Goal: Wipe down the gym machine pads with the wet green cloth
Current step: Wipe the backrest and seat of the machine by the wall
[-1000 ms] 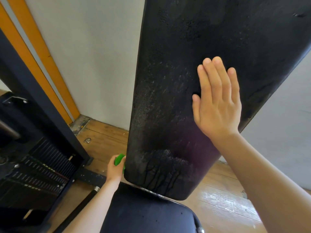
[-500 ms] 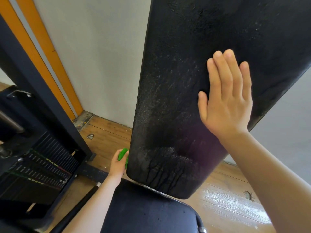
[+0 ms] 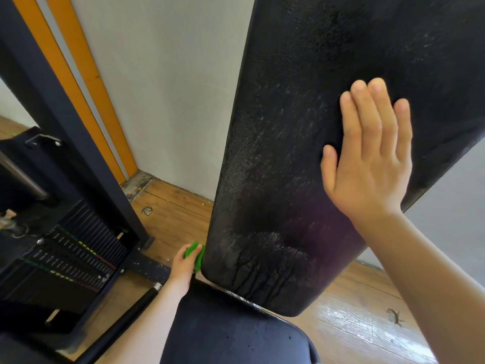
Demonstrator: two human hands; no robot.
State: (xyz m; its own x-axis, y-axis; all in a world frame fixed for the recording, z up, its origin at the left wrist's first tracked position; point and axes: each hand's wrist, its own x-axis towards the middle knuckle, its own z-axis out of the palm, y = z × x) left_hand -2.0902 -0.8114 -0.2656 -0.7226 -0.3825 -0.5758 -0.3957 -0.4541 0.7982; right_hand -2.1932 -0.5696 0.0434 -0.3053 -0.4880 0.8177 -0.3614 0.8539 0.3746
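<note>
A long black back pad (image 3: 288,153) rises upright through the middle of the view, wet, with drip streaks near its lower end. My right hand (image 3: 367,164) lies flat against its front, fingers straight and together. Low at the pad's left edge, my left hand (image 3: 185,264) grips the bunched green cloth (image 3: 194,252) and holds it against the side of the pad. Most of the cloth is hidden by my fingers. The black seat pad (image 3: 231,334) lies below.
A black weight stack (image 3: 60,261) and its dark frame post (image 3: 60,106) stand at the left. A grey wall (image 3: 170,88) with orange trim is behind. The wooden floor (image 3: 173,214) shows a small scrap, and a wet shine at the right.
The view has shifted slightly and my right hand sits a little higher on the back pad. My left hand stays at the pad's lower left edge with the cloth.
</note>
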